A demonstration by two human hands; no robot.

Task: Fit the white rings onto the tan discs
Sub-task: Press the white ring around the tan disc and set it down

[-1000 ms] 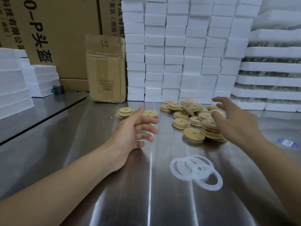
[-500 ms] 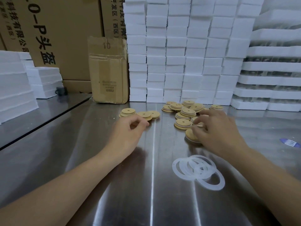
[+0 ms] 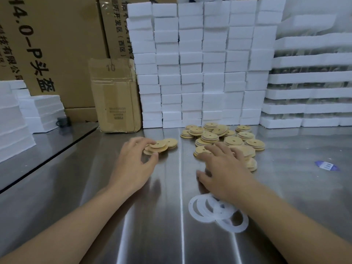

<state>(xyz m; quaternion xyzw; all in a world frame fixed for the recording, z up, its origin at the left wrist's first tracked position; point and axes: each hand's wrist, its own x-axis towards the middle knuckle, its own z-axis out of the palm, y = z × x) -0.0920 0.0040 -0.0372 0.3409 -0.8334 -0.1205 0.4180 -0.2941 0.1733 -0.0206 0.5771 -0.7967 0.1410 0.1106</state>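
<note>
Tan discs [image 3: 233, 140] lie far, white rings [image 3: 219, 210] near on the counter [image 3: 133, 225]; my left hand [image 3: 133, 161] pinches a small pile [image 3: 163, 145], right hand [image 3: 226, 168] spread flat, likely raking discs closer.

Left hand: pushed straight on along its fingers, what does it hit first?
The left hand would meet the small pile of tan discs right at its fingertips; it may already touch them, depth is unclear.

both forearms bare, stretched forward. left hand [image 3: 133, 164] palm down, fingers curled over tan discs [image 3: 162, 146], thumb pinching at near edge. right hand [image 3: 224, 172] palm down, fingers spread, nearly straight, thumb splayed left.
</note>
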